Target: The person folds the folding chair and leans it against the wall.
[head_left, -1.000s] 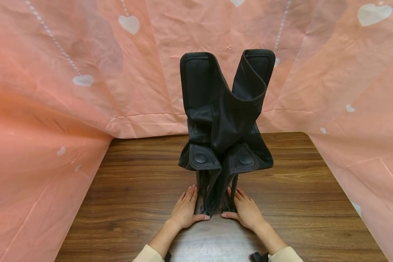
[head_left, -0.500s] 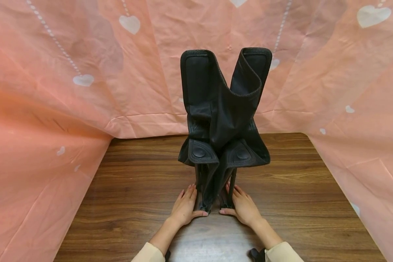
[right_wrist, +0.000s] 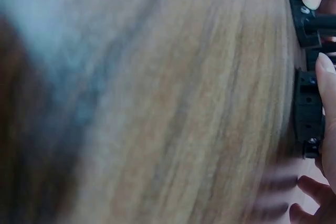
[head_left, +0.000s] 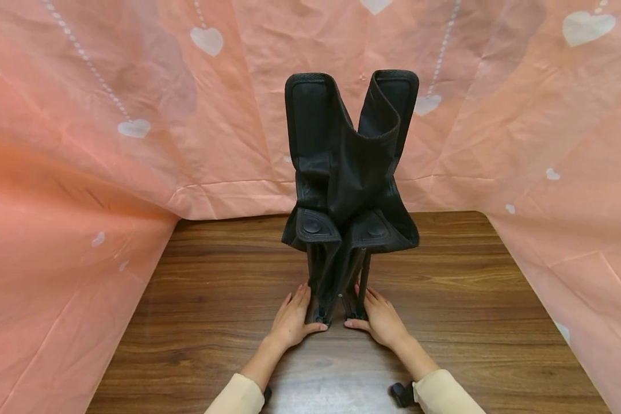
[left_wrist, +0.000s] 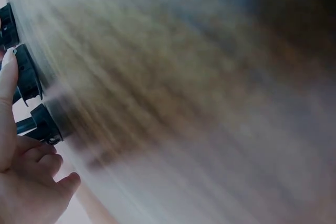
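Note:
A black folding camp chair (head_left: 359,178) stands upright and mostly collapsed, its slack fabric seat and back bunched above thin dark legs. My left hand (head_left: 288,323) lies along the outer left side of the leg bottoms, fingers straight and pointing forward, thumb across the front of a plastic foot (head_left: 322,318). Mirroring it on the right, my right hand (head_left: 385,323) presses with extended fingers, its thumb before the right foot (head_left: 356,315). Black feet (left_wrist: 29,74) beside the left thumb show at the left wrist view's edge. Similar feet (right_wrist: 308,106) appear at the right wrist view's edge.
The chair stands on a brown wood-grain tabletop (head_left: 227,259). Pink cloth (head_left: 238,132) with white hearts encloses the back and both sides. Near the right cuff is a black wrist-worn device (head_left: 403,395).
Both hands and the chair have slid a little forward, away from the body. The right hand has shifted slightly left, and the chair's top and flared sides look narrower.

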A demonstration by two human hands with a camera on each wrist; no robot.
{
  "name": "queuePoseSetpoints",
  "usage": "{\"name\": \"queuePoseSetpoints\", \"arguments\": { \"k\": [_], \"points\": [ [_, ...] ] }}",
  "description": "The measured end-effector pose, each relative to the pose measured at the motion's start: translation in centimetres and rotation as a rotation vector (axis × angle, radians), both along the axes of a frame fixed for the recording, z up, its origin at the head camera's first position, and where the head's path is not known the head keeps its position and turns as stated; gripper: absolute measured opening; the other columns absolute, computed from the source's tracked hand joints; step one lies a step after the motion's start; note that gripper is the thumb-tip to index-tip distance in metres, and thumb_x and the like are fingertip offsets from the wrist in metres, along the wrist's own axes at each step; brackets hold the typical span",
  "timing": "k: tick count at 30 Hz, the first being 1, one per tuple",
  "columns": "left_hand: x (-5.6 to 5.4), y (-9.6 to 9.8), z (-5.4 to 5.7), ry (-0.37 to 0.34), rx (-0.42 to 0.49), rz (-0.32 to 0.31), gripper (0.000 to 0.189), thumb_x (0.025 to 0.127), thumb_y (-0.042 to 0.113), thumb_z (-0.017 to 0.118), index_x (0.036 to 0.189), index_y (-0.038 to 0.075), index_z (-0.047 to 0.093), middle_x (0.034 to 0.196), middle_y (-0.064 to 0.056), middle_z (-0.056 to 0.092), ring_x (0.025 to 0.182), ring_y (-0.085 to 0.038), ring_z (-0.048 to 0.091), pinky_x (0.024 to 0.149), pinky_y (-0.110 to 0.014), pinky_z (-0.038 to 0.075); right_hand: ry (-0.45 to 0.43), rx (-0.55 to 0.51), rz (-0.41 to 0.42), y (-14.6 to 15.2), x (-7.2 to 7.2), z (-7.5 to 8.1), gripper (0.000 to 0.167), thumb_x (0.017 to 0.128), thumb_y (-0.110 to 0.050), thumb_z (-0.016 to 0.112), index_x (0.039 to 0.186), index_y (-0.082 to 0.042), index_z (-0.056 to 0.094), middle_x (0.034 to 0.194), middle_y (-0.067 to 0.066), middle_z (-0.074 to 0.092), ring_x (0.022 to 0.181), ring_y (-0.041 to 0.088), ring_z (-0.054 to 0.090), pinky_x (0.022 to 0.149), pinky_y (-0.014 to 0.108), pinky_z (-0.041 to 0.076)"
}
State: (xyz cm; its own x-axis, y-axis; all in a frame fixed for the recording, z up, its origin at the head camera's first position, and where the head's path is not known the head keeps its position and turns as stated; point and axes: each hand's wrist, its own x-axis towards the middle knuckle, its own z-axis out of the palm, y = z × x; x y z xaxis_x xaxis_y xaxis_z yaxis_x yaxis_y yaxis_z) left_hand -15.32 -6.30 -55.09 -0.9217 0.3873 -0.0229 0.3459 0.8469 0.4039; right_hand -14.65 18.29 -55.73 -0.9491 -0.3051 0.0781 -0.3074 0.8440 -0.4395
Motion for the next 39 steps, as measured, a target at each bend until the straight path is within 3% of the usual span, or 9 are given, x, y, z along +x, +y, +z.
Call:
{"name": "queuePoseSetpoints", "arguments": {
  "k": [7, 18, 26, 39],
  "points": [
    [-0.9, -0.1, -0.2, -0.034, 0.038, 0.012, 0.098, 0.081, 0.052, 0.070, 0.151, -0.001, 0.027, 0.157, -0.017, 0.030, 0.147, -0.029, 0.029, 0.120, -0.047, 0.026, 0.068, -0.003, 0.017, -0.3, -1.1, -0.4, 0.087, 0.080, -0.051, 0.070, 0.144, 0.002, 0.043, 0.143, 0.020, 0.050, 0.133, 0.042, 0.044, 0.102, 0.061, 0.041],
    [-2.7, 0.1, -0.4, -0.047, 0.039, 0.027, 0.094, 0.085, 0.053, 0.066, 0.152, 0.000, 0.026, 0.158, -0.015, 0.029, 0.148, -0.028, 0.027, 0.121, -0.046, 0.024, -0.001, 0.009, -0.006, -0.5, -2.8, -0.3, 0.085, 0.085, -0.052, 0.064, 0.147, -0.001, 0.038, 0.147, 0.018, 0.047, 0.136, 0.042, 0.040, 0.105, 0.063, 0.037],
    [-3.4, 0.2, -1.1, -0.074, 0.061, 0.049, 0.093, 0.088, 0.055, 0.062, 0.152, -0.001, 0.023, 0.160, -0.016, 0.023, 0.150, -0.028, 0.021, 0.123, -0.047, 0.020, -0.008, 0.034, 0.021, -0.9, -4.2, 0.1, 0.087, 0.085, -0.054, 0.064, 0.148, -0.001, 0.036, 0.149, 0.017, 0.044, 0.138, 0.042, 0.037, 0.108, 0.063, 0.035],
    [-5.8, 0.2, -0.2, -0.120, 0.022, 0.044, 0.094, 0.089, 0.055, 0.061, 0.153, 0.000, 0.019, 0.161, -0.015, 0.018, 0.151, -0.028, 0.016, 0.124, -0.046, 0.017, -0.042, 0.042, 0.009, -0.9, -6.2, 0.2, 0.087, 0.086, -0.053, 0.063, 0.150, -0.002, 0.033, 0.153, 0.017, 0.039, 0.141, 0.043, 0.032, 0.111, 0.063, 0.029]
  ]
}}
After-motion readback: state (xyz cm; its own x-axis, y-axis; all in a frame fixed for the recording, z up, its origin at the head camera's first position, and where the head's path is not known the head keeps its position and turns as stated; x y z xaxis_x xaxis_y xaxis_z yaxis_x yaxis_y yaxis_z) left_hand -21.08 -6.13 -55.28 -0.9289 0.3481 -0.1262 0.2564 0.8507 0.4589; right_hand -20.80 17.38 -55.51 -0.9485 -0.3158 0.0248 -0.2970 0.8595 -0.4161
